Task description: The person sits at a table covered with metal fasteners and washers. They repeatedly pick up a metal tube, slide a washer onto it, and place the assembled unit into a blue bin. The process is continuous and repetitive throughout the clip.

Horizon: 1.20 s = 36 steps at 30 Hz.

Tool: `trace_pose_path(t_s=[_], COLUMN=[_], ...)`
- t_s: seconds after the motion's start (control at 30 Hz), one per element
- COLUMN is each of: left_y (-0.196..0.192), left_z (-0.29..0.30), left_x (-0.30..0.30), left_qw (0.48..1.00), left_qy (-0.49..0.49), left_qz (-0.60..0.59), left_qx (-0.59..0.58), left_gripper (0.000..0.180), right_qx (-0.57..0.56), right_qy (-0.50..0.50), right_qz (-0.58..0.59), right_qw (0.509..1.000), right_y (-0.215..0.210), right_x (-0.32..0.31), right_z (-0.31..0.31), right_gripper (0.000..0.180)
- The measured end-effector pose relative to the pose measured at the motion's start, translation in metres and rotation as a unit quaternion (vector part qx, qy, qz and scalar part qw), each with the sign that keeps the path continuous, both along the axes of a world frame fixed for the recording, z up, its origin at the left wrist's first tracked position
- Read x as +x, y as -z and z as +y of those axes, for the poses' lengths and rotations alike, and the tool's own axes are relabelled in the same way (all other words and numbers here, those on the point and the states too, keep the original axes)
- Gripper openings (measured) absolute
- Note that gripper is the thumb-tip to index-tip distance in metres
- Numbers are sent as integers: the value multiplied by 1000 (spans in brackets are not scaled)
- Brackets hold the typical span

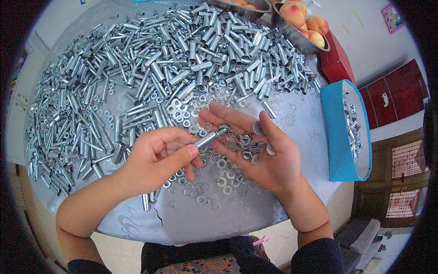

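The left hand point(159, 160), at eight o'clock, holds one shiny silver metal tube point(206, 140); the right hand point(258, 155), at four, bears at least eight round silver metal washers point(258, 128), overlapping too much for an exact count. One loose tube point(268, 109) lies at two o'clock. The heaped tubes point(191, 50) from nine to one o'clock run to hundreds, uncountable. Two grey metal bowls point(296, 40) stand at twelve and one, the second with at least four red-and-yellow round peaches point(292, 16). One dark-red box point(337, 68) sits at two, one blue open-topped box point(335, 137) at three.
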<state>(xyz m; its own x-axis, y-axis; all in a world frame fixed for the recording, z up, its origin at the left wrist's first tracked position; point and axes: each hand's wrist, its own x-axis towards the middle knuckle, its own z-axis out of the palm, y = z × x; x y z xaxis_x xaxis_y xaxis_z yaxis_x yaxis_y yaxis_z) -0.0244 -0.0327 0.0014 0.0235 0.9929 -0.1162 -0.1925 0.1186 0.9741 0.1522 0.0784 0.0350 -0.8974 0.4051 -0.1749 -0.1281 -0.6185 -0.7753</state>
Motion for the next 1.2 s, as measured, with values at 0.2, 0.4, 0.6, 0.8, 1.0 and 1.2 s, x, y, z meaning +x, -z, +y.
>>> trace_pose_path(t_s=[0.2,0.4,0.6,0.8,1.0,1.2], left_y=[0,3,1,0,0,3], left_z=[0,-2,-2,-2,-2,-1], left_x=[0,0,0,-1,-1,2], left_qw=[1000,1000,999,998,999,999], left_qy=[-10,-20,-31,-30,-30,-28], left_qz=[-3,-11,-22,-53,-42,-9], left_qx=[1,7,-6,-13,-5,15], left_gripper=[14,14,14,14,15,16], right_qx=[65,180,338,424,309,352], right_qy=[-1,-13,-26,-9,4,63], right_qz=[1,-29,-6,44,20,-17], right_qw=[998,983,941,905,951,934], right_y=[4,5,17,22,19,17], right_x=[0,3,3,5,0,-4], right_z=[-2,-4,-1,-1,1,-5], right_gripper=[73,77,82,70,65,47])
